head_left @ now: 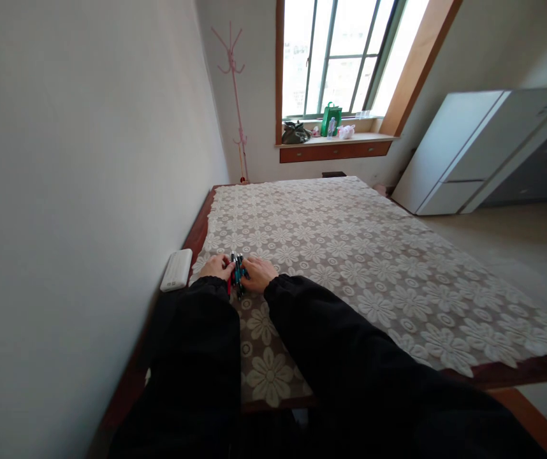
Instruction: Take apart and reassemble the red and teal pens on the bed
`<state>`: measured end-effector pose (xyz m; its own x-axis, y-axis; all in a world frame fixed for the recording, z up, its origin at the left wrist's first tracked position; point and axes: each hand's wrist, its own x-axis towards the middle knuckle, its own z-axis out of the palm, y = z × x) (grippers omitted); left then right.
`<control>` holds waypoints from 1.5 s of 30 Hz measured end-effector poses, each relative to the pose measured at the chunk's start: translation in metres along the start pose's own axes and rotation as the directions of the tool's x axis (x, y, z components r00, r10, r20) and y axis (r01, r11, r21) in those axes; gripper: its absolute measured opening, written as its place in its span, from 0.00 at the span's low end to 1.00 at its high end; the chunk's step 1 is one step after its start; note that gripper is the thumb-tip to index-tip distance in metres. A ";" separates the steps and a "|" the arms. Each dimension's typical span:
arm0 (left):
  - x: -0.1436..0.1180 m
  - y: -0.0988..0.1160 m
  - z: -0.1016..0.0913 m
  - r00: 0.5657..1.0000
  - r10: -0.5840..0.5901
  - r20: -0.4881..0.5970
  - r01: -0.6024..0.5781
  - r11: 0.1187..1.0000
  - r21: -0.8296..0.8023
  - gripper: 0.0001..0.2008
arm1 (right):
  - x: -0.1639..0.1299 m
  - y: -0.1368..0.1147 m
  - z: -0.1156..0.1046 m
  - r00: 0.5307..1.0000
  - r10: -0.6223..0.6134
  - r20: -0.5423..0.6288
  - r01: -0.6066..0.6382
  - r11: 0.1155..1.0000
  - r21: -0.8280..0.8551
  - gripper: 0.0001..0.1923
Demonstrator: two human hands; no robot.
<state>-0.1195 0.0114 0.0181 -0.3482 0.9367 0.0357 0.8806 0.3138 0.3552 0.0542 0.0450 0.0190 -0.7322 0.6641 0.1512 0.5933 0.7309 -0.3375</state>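
Observation:
Several pens (238, 273), dark and teal, lie bunched side by side on the lace tablecloth (302, 223), close to its left edge. My left hand (217, 266) is closed at the left of the bunch, its fingertips on a red pen (229, 286). From the other side, my right hand (259, 275) curls its fingers against the teal and dark pens. Both hands rest low at the cloth, and the fingers partly cover the pens, so how firmly each one is gripped is hard to see.
A white box-like device (176, 270) lies left of my hands, by the wall (87, 159). Beyond the table stand a pink coat rack (236, 89) and a windowsill with a green bag (331, 118) and a dark bag (295, 132). A white fridge (465, 140) is at right.

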 end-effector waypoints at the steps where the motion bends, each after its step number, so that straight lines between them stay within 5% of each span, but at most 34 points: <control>1: 0.001 -0.001 0.001 1.000 -0.004 -0.012 0.004 1.000 -0.005 0.10 | -0.004 -0.001 0.000 1.000 -0.019 -0.009 0.020 1.000 0.008 0.15; 9: 0.004 -0.007 0.005 0.999 0.048 -0.006 -0.048 0.998 -0.033 0.24 | -0.025 0.006 0.003 0.971 -0.220 -0.089 0.227 0.971 0.071 0.44; 27: 0.004 -0.016 0.000 0.974 0.207 0.094 -0.206 0.978 -0.025 0.34 | -0.024 0.012 0.016 0.953 -0.273 -0.133 0.271 0.962 -0.029 0.30; 34: 0.001 -0.026 -0.007 0.984 0.131 0.119 -0.124 0.990 -0.070 0.34 | -0.025 0.015 0.016 0.937 -0.329 -0.119 0.333 0.943 0.020 0.30; 45: -0.001 -0.007 -0.012 0.991 0.105 0.087 -0.091 0.983 -0.159 0.26 | -0.022 0.011 0.014 0.936 -0.320 -0.145 0.329 0.943 0.044 0.33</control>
<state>-0.1293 0.0065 0.0266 -0.2240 0.9745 -0.0087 0.8463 0.1989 0.4942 0.0725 0.0362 -0.0012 -0.8267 0.4110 0.3843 0.3039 0.9009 -0.3097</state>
